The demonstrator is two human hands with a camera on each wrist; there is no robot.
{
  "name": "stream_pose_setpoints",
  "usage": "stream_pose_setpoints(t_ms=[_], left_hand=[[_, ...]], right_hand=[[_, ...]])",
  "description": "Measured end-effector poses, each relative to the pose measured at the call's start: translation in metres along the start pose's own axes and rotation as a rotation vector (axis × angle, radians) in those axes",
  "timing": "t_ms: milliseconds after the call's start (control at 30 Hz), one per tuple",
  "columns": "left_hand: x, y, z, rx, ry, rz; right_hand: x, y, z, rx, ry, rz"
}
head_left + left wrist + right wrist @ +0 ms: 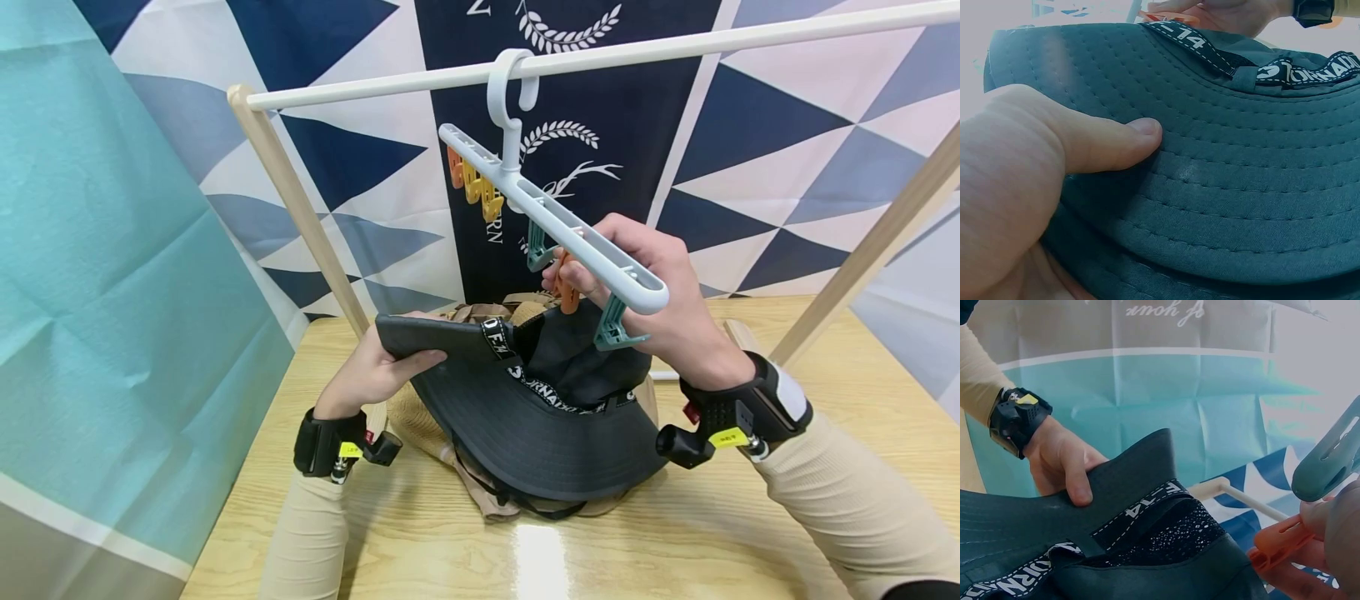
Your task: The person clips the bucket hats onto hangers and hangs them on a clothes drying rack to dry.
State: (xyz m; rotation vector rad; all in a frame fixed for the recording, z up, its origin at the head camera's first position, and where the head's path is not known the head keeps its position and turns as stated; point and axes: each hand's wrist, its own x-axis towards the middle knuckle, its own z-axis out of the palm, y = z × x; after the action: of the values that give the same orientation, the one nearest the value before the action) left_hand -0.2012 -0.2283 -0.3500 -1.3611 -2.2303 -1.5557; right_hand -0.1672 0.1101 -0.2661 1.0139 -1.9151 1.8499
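Note:
A dark wide-brimmed hat [540,446] with a lettered band is held up by its brim in my left hand [371,371]. In the left wrist view the thumb lies across the stitched brim [1222,181]; the fingers beneath are mostly hidden. My right hand [656,292] pinches an orange clip [568,287] that hangs from a pale clip hanger [581,229]. In the right wrist view the clip's tip is at the edge of the hat's crown [1210,572]; whether it bites the cloth I cannot tell.
The hanger hooks over a white rail [637,54] on a wooden frame [292,192]. Teal clips [613,325] flank the orange one, and several orange and yellow clips [472,183] hang farther back. Tan cloth items [423,425] lie beneath the hat on the wooden table [420,533].

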Motion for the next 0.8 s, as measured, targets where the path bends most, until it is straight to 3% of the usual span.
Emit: stream_pose_setpoints(t_ms=[300,800], left_hand=[[-0.0009,0.0013,0.0005,0.012,0.037,0.005],[-0.0008,0.0044,0.0026,0.000,0.064,-0.013]], right_hand=[[-0.0001,-0.0002,0.0001,-0.005,0.012,0.030],[0.0008,-0.0001,-0.0001,0.012,0.002,0.015]])
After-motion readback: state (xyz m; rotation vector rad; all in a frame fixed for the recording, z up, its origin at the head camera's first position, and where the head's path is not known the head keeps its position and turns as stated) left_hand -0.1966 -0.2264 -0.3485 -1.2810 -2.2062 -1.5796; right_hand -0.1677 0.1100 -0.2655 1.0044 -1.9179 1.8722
